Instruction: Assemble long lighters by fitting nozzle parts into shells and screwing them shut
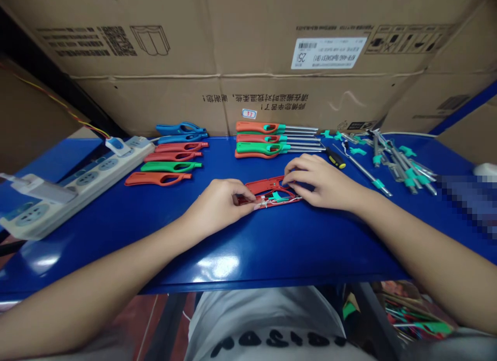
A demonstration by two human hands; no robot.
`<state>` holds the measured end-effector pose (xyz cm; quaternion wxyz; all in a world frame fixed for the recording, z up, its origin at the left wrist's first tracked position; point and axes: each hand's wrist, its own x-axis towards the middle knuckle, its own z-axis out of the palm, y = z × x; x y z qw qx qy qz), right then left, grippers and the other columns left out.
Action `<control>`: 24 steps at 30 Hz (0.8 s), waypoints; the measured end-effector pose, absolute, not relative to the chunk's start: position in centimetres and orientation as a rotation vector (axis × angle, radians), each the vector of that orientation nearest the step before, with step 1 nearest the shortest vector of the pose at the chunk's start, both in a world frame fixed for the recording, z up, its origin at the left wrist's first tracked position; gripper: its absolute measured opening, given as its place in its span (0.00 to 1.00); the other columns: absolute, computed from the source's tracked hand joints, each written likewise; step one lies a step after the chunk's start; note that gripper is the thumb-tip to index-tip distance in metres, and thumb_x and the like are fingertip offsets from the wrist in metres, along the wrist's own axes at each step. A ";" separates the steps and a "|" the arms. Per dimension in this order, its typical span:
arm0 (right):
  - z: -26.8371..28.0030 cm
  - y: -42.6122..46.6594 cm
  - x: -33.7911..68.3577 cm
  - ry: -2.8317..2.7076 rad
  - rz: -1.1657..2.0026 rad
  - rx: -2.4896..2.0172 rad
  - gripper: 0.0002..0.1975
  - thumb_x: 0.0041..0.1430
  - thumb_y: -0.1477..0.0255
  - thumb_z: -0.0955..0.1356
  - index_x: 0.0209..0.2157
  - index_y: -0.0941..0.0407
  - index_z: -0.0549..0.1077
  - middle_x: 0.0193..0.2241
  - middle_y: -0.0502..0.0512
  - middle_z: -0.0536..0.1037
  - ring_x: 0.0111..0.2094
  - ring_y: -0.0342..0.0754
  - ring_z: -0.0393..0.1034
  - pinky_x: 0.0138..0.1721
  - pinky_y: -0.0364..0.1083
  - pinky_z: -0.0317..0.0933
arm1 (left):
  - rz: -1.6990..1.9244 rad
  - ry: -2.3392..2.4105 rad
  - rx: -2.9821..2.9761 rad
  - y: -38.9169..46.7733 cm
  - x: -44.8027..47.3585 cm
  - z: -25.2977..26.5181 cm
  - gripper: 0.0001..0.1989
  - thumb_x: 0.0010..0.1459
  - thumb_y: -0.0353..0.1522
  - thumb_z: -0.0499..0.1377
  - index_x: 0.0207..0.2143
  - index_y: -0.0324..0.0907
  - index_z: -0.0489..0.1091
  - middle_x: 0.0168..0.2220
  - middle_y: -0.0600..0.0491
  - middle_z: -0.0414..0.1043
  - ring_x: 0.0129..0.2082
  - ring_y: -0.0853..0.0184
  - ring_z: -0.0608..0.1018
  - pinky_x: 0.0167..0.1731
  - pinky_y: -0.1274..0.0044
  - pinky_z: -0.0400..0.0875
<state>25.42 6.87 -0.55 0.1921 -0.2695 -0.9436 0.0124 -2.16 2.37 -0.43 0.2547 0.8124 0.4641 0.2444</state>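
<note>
In front of me on the blue table lies a red gas lighter casing in two halves. The nearer casing half carries a teal trigger and thin white parts along its inside. Right behind it rests the other casing half, its inner side up. My left hand pinches the left end of the nearer half between thumb and fingers. At the right end, my right hand has its fingers bent over the halves, thumb near the front edge. Its fingertips partly hide that end.
Finished-looking lighters are stacked behind my hands. Coloured handle shells lie in a row at left, beside a white power strip. A screwdriver and metal lighter tubes with teal parts lie right. A cardboard wall stands behind.
</note>
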 end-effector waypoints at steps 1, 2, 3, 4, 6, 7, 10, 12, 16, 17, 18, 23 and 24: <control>-0.5 7.1 25.8 -2.679 0.026 -0.785 0.09 0.65 0.73 0.65 0.42 0.55 0.78 0.45 0.61 0.76 0.45 0.54 0.68 0.46 0.54 0.60 | 0.669 1.257 2.225 2.3 -2.1 -0.4 0.05 0.57 0.34 0.68 0.35 0.42 0.82 0.32 0.53 0.80 0.26 0.69 0.76 0.30 0.77 0.68; -0.5 7.3 26.2 -2.702 0.035 -0.809 0.09 0.65 0.72 0.65 0.42 0.54 0.78 0.46 0.60 0.75 0.46 0.55 0.68 0.48 0.55 0.59 | 0.675 1.249 2.246 2.3 -2.1 -0.3 0.05 0.58 0.34 0.67 0.35 0.42 0.82 0.32 0.53 0.80 0.26 0.69 0.76 0.30 0.77 0.68; -0.5 7.5 26.5 -2.721 0.064 -0.827 0.09 0.65 0.71 0.66 0.43 0.54 0.78 0.47 0.60 0.74 0.47 0.55 0.68 0.49 0.55 0.59 | 0.684 1.240 2.266 2.3 -2.1 -0.3 0.05 0.58 0.34 0.67 0.35 0.42 0.82 0.31 0.53 0.80 0.26 0.70 0.76 0.29 0.78 0.68; -0.6 7.8 26.8 -2.733 0.109 -0.841 0.09 0.65 0.70 0.66 0.43 0.53 0.77 0.48 0.60 0.73 0.48 0.55 0.68 0.50 0.55 0.59 | 0.693 1.232 2.283 2.2 -2.1 -0.3 0.05 0.58 0.34 0.67 0.35 0.42 0.82 0.31 0.53 0.79 0.26 0.70 0.76 0.29 0.78 0.68; -0.8 8.1 27.1 -2.735 0.213 -0.870 0.08 0.65 0.69 0.67 0.42 0.53 0.77 0.48 0.60 0.73 0.48 0.55 0.68 0.51 0.55 0.60 | 0.707 1.222 2.302 2.2 -2.1 -0.3 0.05 0.59 0.33 0.66 0.35 0.41 0.82 0.31 0.53 0.79 0.26 0.70 0.76 0.29 0.78 0.68; -0.9 8.3 27.1 -2.728 0.255 -0.883 0.07 0.66 0.69 0.67 0.41 0.54 0.76 0.47 0.60 0.72 0.47 0.54 0.68 0.51 0.54 0.61 | 0.709 1.220 2.305 2.2 -2.1 -0.4 0.05 0.59 0.33 0.66 0.36 0.41 0.82 0.31 0.53 0.79 0.26 0.71 0.75 0.29 0.79 0.69; -1.0 8.4 26.9 -2.681 0.291 -0.913 0.06 0.65 0.70 0.66 0.37 0.56 0.74 0.43 0.60 0.74 0.43 0.52 0.70 0.47 0.51 0.64 | 0.711 1.219 2.314 2.1 -2.1 -0.6 0.05 0.59 0.32 0.66 0.37 0.40 0.81 0.33 0.53 0.78 0.26 0.71 0.75 0.29 0.79 0.70; -0.7 8.2 26.5 -2.609 0.286 -0.934 0.05 0.65 0.70 0.66 0.37 0.56 0.73 0.39 0.59 0.75 0.40 0.51 0.71 0.44 0.50 0.65 | 0.755 1.222 2.333 2.1 -2.2 -0.7 0.09 0.58 0.34 0.67 0.40 0.40 0.81 0.36 0.52 0.79 0.27 0.71 0.76 0.30 0.78 0.71; 0.0 7.2 25.6 -2.263 0.471 -1.028 0.08 0.64 0.65 0.67 0.35 0.55 0.73 0.33 0.55 0.77 0.35 0.49 0.72 0.39 0.49 0.66 | 0.934 1.183 2.495 2.0 -2.2 -0.5 0.16 0.60 0.38 0.66 0.48 0.41 0.78 0.45 0.49 0.78 0.39 0.64 0.78 0.41 0.73 0.73; 0.1 7.0 25.3 -2.161 0.578 -1.056 0.09 0.63 0.64 0.68 0.34 0.54 0.72 0.32 0.54 0.77 0.33 0.49 0.72 0.38 0.49 0.67 | 0.977 1.155 2.564 2.0 -2.2 -0.4 0.16 0.61 0.38 0.66 0.49 0.42 0.77 0.47 0.49 0.78 0.42 0.62 0.77 0.45 0.71 0.73; 0.3 6.8 25.1 -2.063 0.702 -1.084 0.10 0.62 0.62 0.69 0.33 0.54 0.72 0.30 0.53 0.77 0.31 0.48 0.72 0.36 0.49 0.68 | 1.011 1.128 2.633 2.1 -2.2 -0.3 0.16 0.62 0.37 0.65 0.50 0.43 0.77 0.49 0.48 0.77 0.46 0.61 0.76 0.48 0.68 0.71; 0.4 6.0 23.8 -1.742 1.273 -1.133 0.16 0.54 0.56 0.74 0.33 0.54 0.73 0.26 0.50 0.76 0.24 0.45 0.72 0.29 0.47 0.70 | 1.038 1.051 2.815 2.4 -2.5 -0.4 0.19 0.64 0.35 0.62 0.57 0.44 0.72 0.57 0.45 0.73 0.55 0.55 0.71 0.55 0.61 0.67; 0.4 5.9 23.6 -1.716 1.347 -1.123 0.18 0.53 0.55 0.75 0.33 0.54 0.73 0.27 0.50 0.76 0.24 0.44 0.72 0.29 0.46 0.71 | 1.007 1.039 2.822 2.4 -2.5 -0.4 0.20 0.65 0.35 0.61 0.58 0.44 0.71 0.56 0.45 0.74 0.54 0.55 0.72 0.55 0.62 0.68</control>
